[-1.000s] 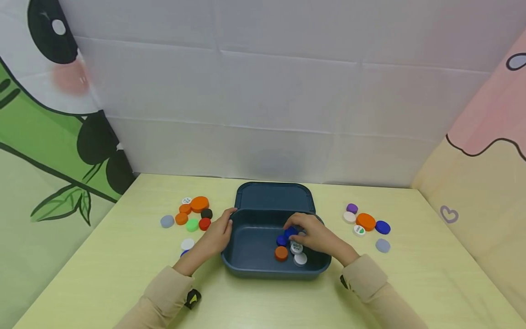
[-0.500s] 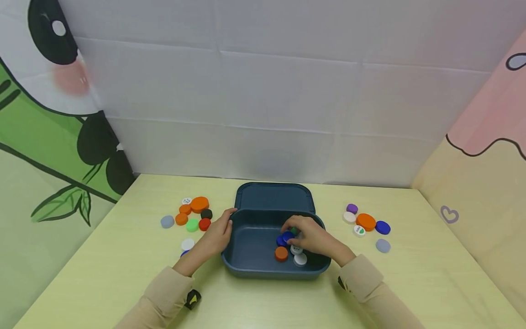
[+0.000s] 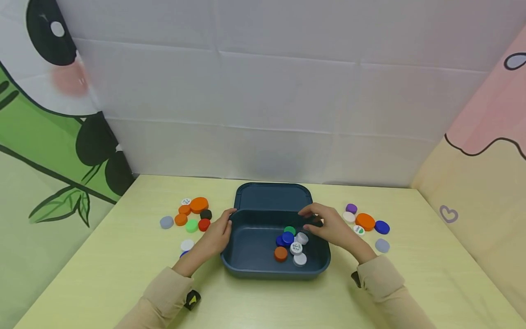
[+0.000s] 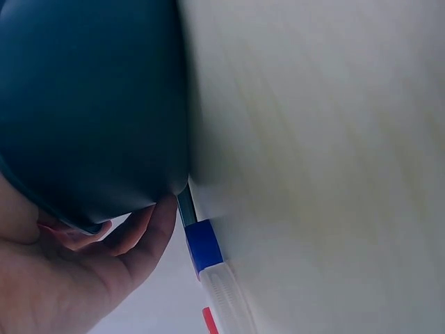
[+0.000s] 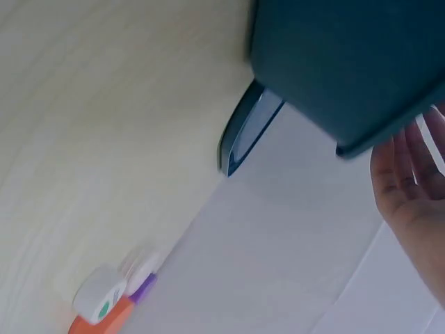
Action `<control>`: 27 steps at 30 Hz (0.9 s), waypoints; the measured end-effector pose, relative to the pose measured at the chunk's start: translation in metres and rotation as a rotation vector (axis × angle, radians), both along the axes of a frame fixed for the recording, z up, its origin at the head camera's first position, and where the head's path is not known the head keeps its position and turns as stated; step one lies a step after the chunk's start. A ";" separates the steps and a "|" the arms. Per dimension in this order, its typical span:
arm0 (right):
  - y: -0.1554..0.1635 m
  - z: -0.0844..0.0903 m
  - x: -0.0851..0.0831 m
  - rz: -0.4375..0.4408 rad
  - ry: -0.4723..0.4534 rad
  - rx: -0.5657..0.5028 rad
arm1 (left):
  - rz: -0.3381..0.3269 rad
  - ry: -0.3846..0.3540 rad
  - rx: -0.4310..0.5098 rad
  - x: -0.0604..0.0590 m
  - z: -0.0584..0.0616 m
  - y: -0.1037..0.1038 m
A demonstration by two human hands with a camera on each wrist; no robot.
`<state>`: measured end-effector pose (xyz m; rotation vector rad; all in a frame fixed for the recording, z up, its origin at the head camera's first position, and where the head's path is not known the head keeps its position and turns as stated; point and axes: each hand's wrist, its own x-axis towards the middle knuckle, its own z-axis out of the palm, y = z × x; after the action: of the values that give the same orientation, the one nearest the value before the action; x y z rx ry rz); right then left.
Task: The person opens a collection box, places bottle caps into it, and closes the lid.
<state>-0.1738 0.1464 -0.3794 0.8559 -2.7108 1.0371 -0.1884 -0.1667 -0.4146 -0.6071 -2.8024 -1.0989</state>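
In the box (image 3: pixel 250 249), mid-table, lie seven caps in a huddle toward its right half: green (image 3: pixel 289 230), two blue (image 3: pixel 286 238), grey (image 3: pixel 302 237), a printed white one (image 3: pixel 296 248), orange (image 3: pixel 281 253), plain white (image 3: pixel 300 259). The lid (image 3: pixel 273 196) lies flat behind the box, touching its far edge.

Left hand (image 3: pixel 215 235): fingers curl over the box's left rim and steady it; the left wrist view shows the thumb tip under the rim against the wall. It grips nothing else.

Right hand (image 3: pixel 330 227): above the box's far right corner, fingers loosely bent, palm empty in the right wrist view, where the fingers (image 5: pixel 410 174) hang just beside the rim without clasping it. No cap shows in this hand.

Left pile (image 3: pixel 193 214) on the table: about ten caps outside the box, orange, green, red, black, grey, white, plus a blue one half hidden behind the left wrist. Right pile (image 3: pixel 365 223): six caps, purple, white, orange, blue, grey, and one with a green mark.

Judgement: if the work is loading caps into the box, it is under half done, with seven in and roughly sixteen left on the table (image 3: pixel 123 265), split between both sides. Right pile lies nearest the free hand.
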 end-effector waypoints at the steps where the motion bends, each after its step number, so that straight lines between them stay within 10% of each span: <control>1: 0.004 0.001 0.000 -0.017 0.000 -0.012 | 0.000 0.001 0.001 0.000 0.000 0.000; 27: 0.109 -0.029 -0.004 -0.293 -0.079 0.005 | -0.002 0.006 0.009 0.000 0.000 0.000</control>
<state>-0.1776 0.2554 -0.4085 0.4062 -2.7910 1.0183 -0.1883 -0.1666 -0.4144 -0.6120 -2.7915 -1.1072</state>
